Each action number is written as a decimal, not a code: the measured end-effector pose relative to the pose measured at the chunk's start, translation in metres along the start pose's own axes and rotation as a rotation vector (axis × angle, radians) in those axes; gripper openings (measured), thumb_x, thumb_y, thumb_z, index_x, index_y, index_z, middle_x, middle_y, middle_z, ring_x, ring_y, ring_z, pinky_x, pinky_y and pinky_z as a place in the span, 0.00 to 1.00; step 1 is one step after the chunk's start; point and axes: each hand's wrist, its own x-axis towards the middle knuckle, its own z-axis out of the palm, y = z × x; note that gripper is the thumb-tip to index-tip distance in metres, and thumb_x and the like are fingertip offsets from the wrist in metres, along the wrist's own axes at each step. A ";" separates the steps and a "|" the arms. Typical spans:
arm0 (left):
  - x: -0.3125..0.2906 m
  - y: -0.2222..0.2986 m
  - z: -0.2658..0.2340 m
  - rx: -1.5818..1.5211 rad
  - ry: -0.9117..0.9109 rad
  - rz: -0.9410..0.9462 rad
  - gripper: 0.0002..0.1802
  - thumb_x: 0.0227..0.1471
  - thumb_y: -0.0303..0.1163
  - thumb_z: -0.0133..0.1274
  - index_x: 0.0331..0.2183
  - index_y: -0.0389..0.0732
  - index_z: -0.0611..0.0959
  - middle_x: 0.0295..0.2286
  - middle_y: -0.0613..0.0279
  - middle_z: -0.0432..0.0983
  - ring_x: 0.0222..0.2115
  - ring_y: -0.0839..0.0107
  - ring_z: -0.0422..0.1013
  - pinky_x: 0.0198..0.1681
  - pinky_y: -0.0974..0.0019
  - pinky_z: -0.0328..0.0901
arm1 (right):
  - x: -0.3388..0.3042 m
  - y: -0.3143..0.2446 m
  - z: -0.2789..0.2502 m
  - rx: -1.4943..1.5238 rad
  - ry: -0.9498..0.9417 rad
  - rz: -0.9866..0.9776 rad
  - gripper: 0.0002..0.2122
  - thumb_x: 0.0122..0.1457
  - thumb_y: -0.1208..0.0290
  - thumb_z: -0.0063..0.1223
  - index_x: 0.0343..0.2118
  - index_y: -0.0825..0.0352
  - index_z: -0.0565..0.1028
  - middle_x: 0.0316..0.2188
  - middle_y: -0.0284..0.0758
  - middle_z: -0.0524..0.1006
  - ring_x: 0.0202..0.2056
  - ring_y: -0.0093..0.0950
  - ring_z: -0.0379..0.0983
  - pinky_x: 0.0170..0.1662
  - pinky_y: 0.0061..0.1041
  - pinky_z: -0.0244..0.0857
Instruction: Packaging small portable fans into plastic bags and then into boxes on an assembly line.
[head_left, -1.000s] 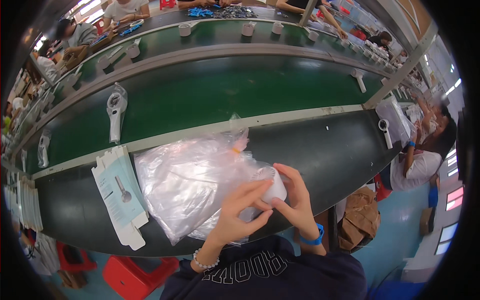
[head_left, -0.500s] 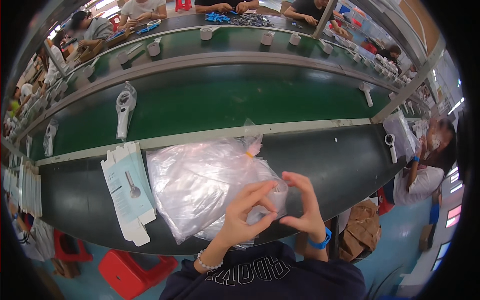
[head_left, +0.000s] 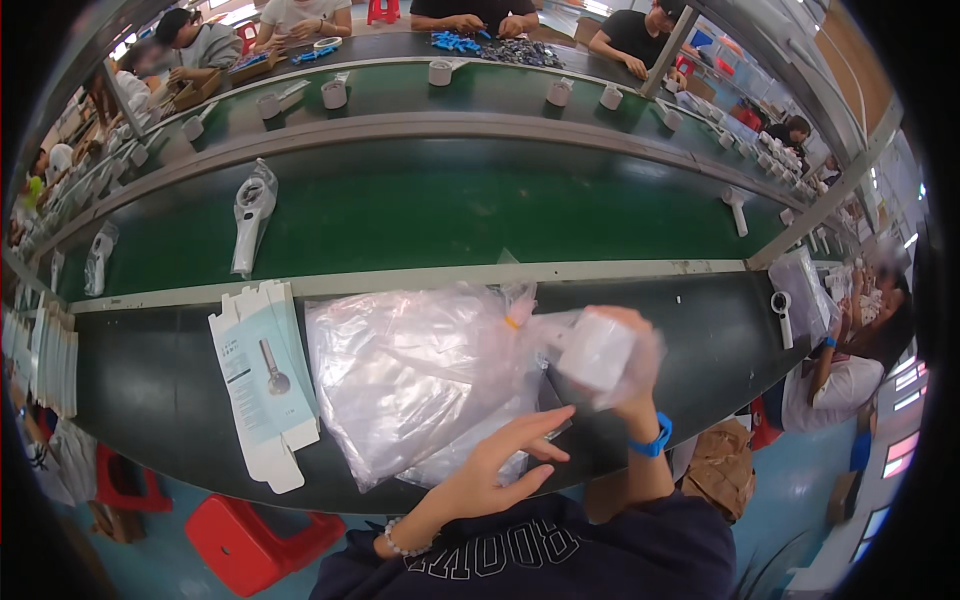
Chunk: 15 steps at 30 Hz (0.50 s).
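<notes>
My right hand point(head_left: 640, 372), smeared by motion and wearing a blue band, grips a white handheld device point(head_left: 598, 350) in clear plastic. Its squat round head faces up; the handle is hidden. My left hand point(head_left: 505, 462) is apart from it, fingers spread and empty, just in front of a stack of clear plastic bags point(head_left: 400, 370). An orange tie gathers one corner of the bags. Left of them lies a flattened white and light-blue carton point(head_left: 262, 375) with a picture of a handled device.
Beyond the black worktable point(head_left: 160, 420) runs a green conveyor belt point(head_left: 420, 210) with a bagged white device point(head_left: 252, 215). Another device point(head_left: 781, 315) lies at the table's right end. Metal posts rise on both sides. A red stool point(head_left: 250, 545) stands below; co-workers sit opposite.
My right hand has raised the white device up and to the right, off the bags. My left hand has come away from it and opened. The view has shifted slightly.
</notes>
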 end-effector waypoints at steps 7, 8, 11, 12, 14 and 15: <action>-0.039 -0.053 -0.033 1.011 -0.178 0.176 0.21 0.46 0.31 0.56 0.46 0.45 0.77 0.47 0.60 0.70 0.50 0.62 0.65 0.54 0.55 0.58 | 0.075 0.020 -0.001 0.227 0.233 0.135 0.46 0.43 0.38 0.61 0.56 0.72 0.59 0.48 0.38 0.67 0.49 0.30 0.66 0.51 0.28 0.62; -0.041 -0.053 -0.033 1.012 -0.176 0.178 0.21 0.46 0.31 0.56 0.46 0.45 0.77 0.47 0.60 0.70 0.50 0.62 0.65 0.54 0.55 0.58 | 0.087 0.032 0.002 0.258 0.220 0.113 0.40 0.48 0.43 0.59 0.55 0.71 0.60 0.49 0.38 0.67 0.48 0.28 0.66 0.51 0.26 0.61; -0.044 -0.051 -0.031 1.022 -0.167 0.147 0.22 0.45 0.36 0.58 0.45 0.45 0.77 0.48 0.62 0.70 0.51 0.63 0.64 0.55 0.56 0.57 | 0.122 0.049 0.032 0.433 0.236 0.163 0.27 0.58 0.52 0.51 0.52 0.69 0.65 0.46 0.33 0.69 0.47 0.22 0.66 0.50 0.24 0.60; -0.041 -0.051 -0.030 1.000 -0.159 0.150 0.23 0.44 0.37 0.59 0.44 0.45 0.77 0.48 0.62 0.70 0.51 0.64 0.64 0.55 0.56 0.57 | 0.132 0.060 0.038 0.488 0.222 0.151 0.23 0.61 0.55 0.48 0.51 0.68 0.67 0.44 0.31 0.70 0.46 0.20 0.66 0.49 0.23 0.60; -0.040 -0.052 -0.031 0.983 -0.143 0.148 0.23 0.43 0.38 0.60 0.44 0.44 0.78 0.47 0.62 0.70 0.51 0.64 0.65 0.55 0.56 0.57 | 0.150 0.075 0.056 0.463 0.217 0.318 0.20 0.64 0.55 0.43 0.47 0.67 0.70 0.40 0.28 0.72 0.43 0.18 0.67 0.47 0.20 0.60; -0.040 -0.052 -0.032 0.978 -0.133 0.141 0.23 0.43 0.37 0.60 0.44 0.44 0.78 0.47 0.62 0.70 0.51 0.64 0.65 0.55 0.56 0.57 | 0.158 0.062 0.068 0.434 0.201 0.517 0.21 0.64 0.52 0.40 0.45 0.67 0.72 0.38 0.28 0.73 0.40 0.18 0.67 0.45 0.18 0.60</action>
